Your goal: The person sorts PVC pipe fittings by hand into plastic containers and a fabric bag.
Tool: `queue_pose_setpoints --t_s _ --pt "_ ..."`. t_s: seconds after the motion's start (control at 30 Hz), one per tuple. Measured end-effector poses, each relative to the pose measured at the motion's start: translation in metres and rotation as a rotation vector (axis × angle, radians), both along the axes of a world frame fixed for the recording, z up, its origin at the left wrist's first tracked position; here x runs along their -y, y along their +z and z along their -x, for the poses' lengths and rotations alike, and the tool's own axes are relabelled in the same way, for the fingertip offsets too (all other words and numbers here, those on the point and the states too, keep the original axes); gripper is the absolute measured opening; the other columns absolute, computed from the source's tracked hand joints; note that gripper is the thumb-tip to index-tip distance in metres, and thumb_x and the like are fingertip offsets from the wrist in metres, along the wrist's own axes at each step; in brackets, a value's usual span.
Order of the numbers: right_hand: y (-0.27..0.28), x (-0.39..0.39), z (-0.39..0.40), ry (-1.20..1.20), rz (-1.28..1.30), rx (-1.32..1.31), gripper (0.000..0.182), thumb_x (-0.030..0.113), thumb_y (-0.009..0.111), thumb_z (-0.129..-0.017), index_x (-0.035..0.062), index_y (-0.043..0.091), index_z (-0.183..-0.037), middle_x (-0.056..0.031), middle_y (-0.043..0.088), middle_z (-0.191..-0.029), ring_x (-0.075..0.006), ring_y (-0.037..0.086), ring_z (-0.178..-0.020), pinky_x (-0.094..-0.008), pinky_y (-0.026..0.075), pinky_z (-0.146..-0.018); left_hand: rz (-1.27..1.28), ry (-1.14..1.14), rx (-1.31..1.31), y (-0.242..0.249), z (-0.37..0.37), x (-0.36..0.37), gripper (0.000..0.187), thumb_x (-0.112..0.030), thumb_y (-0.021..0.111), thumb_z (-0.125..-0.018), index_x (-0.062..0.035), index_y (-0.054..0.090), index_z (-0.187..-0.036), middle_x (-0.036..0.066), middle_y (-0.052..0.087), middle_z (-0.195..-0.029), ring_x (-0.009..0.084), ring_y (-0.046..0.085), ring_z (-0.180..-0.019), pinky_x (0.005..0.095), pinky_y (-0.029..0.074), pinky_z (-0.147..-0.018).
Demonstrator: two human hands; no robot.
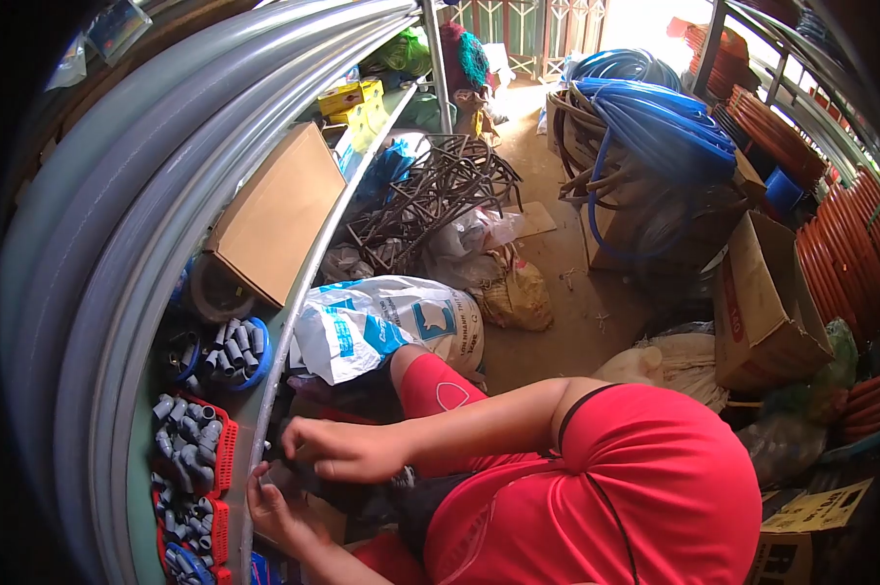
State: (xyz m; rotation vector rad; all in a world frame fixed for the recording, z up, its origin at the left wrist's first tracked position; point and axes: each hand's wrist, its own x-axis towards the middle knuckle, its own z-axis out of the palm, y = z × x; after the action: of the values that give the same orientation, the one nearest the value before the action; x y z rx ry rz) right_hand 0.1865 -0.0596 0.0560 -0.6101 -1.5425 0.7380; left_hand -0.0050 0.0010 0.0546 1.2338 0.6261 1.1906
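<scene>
My right hand (347, 450) reaches left over my lap beside the shelf's front edge, its fingers curled inward. Just below it, my left hand (282, 512) is turned palm up against the shelf edge with its fingers bent. A small dim area lies between the two hands, and I cannot make out what they hold there. On the shelf nearest my hands, red baskets (227, 456) hold grey plastic pipe elbows (184, 439). A blue-rimmed basket (264, 363) behind them has more short grey fittings (233, 349).
Long grey pipes (118, 244) run above the shelf, with a cardboard box (282, 210) beside them. A white printed sack (415, 317) and a heap of dark metal pieces (430, 200) lie on the floor. Blue hose coils (659, 122) and an open carton (771, 302) stand right.
</scene>
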Motion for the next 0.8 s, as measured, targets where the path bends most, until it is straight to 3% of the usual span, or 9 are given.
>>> queue_pose_setpoints --t_s 0.07,0.2,0.33,0.4,0.53,0.57,0.67,0.73,0.8 --pt "-0.002 0.002 -0.003 -0.274 -0.2 0.492 0.046 0.008 0.053 -0.083 0.0013 0.037 -0.126 -0.0135 0.052 -0.107 -0.0236 0.051 -0.109 -0.0357 0.041 -0.088 0.068 0.023 0.03 -0.007 -0.003 0.004 0.057 -0.037 0.072 -0.092 0.0056 0.053 -0.124 0.014 0.059 -0.112 0.0229 0.06 -0.101 0.0355 0.048 -0.091" --pt "0.012 0.002 -0.011 0.143 0.149 0.031 0.062 0.008 0.052 -0.08 0.0009 0.032 -0.138 -0.0143 0.056 -0.107 -0.0202 0.054 -0.103 -0.0334 0.043 -0.085 -0.278 0.171 -0.196 -0.015 0.0 0.012 0.042 -0.023 0.071 -0.094 0.0051 0.057 -0.122 0.014 0.061 -0.12 0.0253 0.06 -0.108 0.038 0.049 -0.093" --pt "0.006 0.008 -0.02 0.662 0.514 -0.353 0.095 0.01 0.052 -0.075 0.0073 0.007 -0.159 -0.0133 0.058 -0.107 -0.0157 0.057 -0.096 -0.0296 0.046 -0.083 -0.539 0.117 -0.378 0.003 0.005 0.01 0.041 -0.028 0.076 -0.089 0.0042 0.064 -0.111 0.014 0.065 -0.115 0.0237 0.063 -0.099 0.039 0.05 -0.094" --pt "-0.018 0.002 -0.007 0.917 0.613 -0.782 0.1 0.011 0.052 -0.074 0.0115 0.002 -0.161 -0.0138 0.059 -0.115 -0.0169 0.058 -0.1 -0.0309 0.047 -0.086 -0.658 0.048 -0.321 0.017 -0.002 0.011 0.04 -0.033 0.075 -0.089 0.0027 0.066 -0.105 0.013 0.066 -0.101 0.0253 0.066 -0.09 0.0391 0.054 -0.086" --pt "-0.004 0.025 0.01 1.092 0.843 -1.34 0.089 0.02 0.051 -0.08 0.0228 0.015 -0.161 -0.0102 0.06 -0.13 -0.0251 0.061 -0.114 -0.0409 0.048 -0.099 -0.773 -0.08 -0.339 0.047 -0.013 0.018 0.042 -0.038 0.073 -0.09 0.0019 0.066 -0.102 0.013 0.064 -0.09 0.0269 0.068 -0.084 0.0382 0.057 -0.079" --pt "-0.009 0.023 0.012 1.126 0.768 -1.308 0.094 0.019 0.053 -0.079 0.0255 0.008 -0.162 -0.0063 0.059 -0.133 -0.0234 0.059 -0.117 -0.0387 0.038 -0.109 -0.758 -0.113 -0.364 0.049 -0.01 0.013 0.044 -0.039 0.072 -0.091 0.0025 0.065 -0.103 0.012 0.062 -0.091 0.0257 0.067 -0.088 0.0386 0.057 -0.08" --pt "-0.009 0.013 0.009 0.816 0.493 -0.898 0.099 0.018 0.056 -0.079 0.0237 0.003 -0.162 -0.0073 0.058 -0.136 -0.0206 0.058 -0.118 -0.0322 0.038 -0.107 -0.483 -0.079 -0.248 0.048 -0.012 0.008 0.052 -0.039 0.073 -0.09 0.0026 0.059 -0.118 0.01 0.059 -0.102 0.0247 0.063 -0.098 0.0386 0.051 -0.092" --pt "0.013 0.014 0.0 0.298 0.184 -0.245 0.098 0.021 0.059 -0.082 0.0209 0.003 -0.162 -0.0135 0.056 -0.137 -0.0296 0.045 -0.132 -0.0485 0.022 -0.113 -0.182 0.017 -0.085 0.042 -0.021 0.012 0.065 -0.037 0.075 -0.089 0.0016 0.05 -0.135 0.012 0.057 -0.12 0.0235 0.06 -0.109 0.0363 0.046 -0.099" --pt "0.024 0.007 -0.01 -0.372 -0.201 0.457 0.097 0.024 0.062 -0.084 0.0189 0.006 -0.162 -0.0195 0.054 -0.138 -0.0406 0.032 -0.143 -0.0645 0.007 -0.117 0.103 -0.215 0.196 0.012 -0.012 -0.001 0.063 -0.04 0.066 -0.095 -0.0017 0.045 -0.141 0.015 0.051 -0.136 0.0258 0.053 -0.124 0.0394 0.044 -0.103"
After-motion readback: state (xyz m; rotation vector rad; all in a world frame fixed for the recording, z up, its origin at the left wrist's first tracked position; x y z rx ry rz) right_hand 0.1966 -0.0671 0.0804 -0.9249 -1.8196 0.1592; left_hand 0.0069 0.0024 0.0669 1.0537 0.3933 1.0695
